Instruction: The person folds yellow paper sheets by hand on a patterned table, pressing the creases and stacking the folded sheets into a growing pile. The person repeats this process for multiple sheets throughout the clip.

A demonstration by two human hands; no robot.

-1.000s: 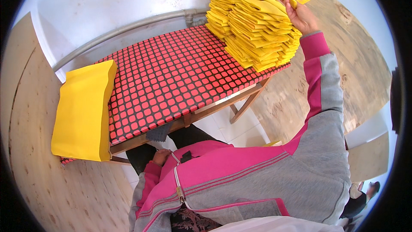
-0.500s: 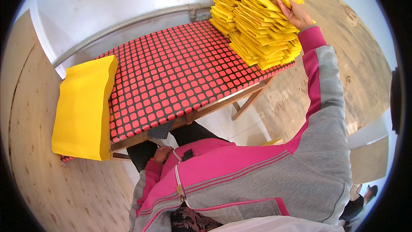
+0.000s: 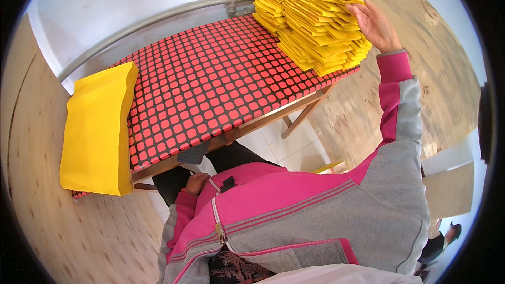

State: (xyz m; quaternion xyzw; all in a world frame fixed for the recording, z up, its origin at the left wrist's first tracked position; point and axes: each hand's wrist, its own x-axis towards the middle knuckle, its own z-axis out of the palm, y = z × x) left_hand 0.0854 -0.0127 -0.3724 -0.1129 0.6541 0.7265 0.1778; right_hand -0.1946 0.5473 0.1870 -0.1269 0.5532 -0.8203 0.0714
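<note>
Two stacks of yellow bags (image 3: 313, 18), one flat yellow pile (image 3: 97, 129), one table (image 3: 210, 84).

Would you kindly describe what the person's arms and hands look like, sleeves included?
Both arms wear a zip-up jacket in grey and bright pink. The right sleeve is grey with a pink stripe along it and a pink cuff; the left sleeve shows mostly pink. The right hand and left hand are bare, with no gloves; I can make out no rings or watch.

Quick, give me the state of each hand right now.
Left hand: loosely curled by the lap under the table edge, holding nothing visible.
Right hand: open, fingers against the side of the yellow bag stack.
</note>
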